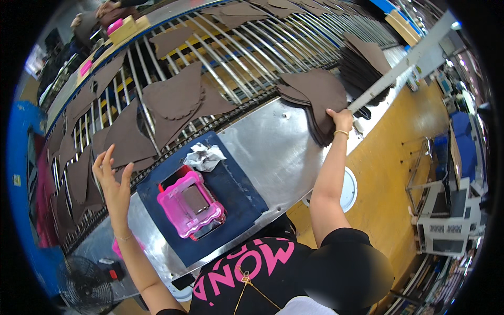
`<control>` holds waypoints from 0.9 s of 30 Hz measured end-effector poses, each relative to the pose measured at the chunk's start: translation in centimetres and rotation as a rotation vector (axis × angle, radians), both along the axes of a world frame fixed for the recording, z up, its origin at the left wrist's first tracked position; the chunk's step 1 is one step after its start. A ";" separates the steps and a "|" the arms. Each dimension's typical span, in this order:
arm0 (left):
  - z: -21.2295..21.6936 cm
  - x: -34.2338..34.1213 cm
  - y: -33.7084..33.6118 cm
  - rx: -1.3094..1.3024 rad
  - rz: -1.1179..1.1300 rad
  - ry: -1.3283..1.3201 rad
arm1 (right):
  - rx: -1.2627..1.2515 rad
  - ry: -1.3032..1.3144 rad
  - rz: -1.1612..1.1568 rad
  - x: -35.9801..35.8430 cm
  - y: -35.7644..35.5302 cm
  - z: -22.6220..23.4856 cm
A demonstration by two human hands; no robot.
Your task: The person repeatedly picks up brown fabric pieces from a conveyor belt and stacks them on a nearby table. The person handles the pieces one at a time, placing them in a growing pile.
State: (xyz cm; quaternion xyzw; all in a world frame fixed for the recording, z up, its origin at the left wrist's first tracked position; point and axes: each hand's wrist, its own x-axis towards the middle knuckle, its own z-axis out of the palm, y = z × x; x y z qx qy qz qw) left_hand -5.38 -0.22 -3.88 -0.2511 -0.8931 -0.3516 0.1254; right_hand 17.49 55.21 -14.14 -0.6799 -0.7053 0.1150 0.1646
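Observation:
My right hand (342, 121) is at the right edge of a stack of dark brown cut panels (317, 92) on the metal table. Its thumb lies over the top panel and the other fingers are mostly hidden at the edge. Fingers spread, my left hand (112, 181) is held up with nothing in it, near a brown panel (126, 137) on the slatted conveyor. Between my arms a pink plastic basket (181, 223) with a dark block inside sits on a dark blue mat (239, 191). Beside it lies a crumpled, stained white cloth (205, 157).
Metal bars of the conveyor (226, 60) carry several more brown panels. Another panel stack (367, 55) stands at the far right, near a slanting pale metal bar (401, 65). A black fan (86, 281) is at lower left. Another person's hands (107, 8) show at the far left.

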 end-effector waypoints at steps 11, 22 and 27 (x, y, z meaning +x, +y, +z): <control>1.2 2.2 0.9 0.020 -0.101 0.068 | 0.477 0.414 0.633 -4.6 -11.5 12.0; 2.9 4.1 -2.6 0.809 -0.269 -0.696 | -0.449 1.079 1.493 -9.4 -27.0 15.7; 3.5 6.4 -7.8 0.814 -0.033 -0.372 | -0.688 0.827 1.651 -9.6 -30.1 13.0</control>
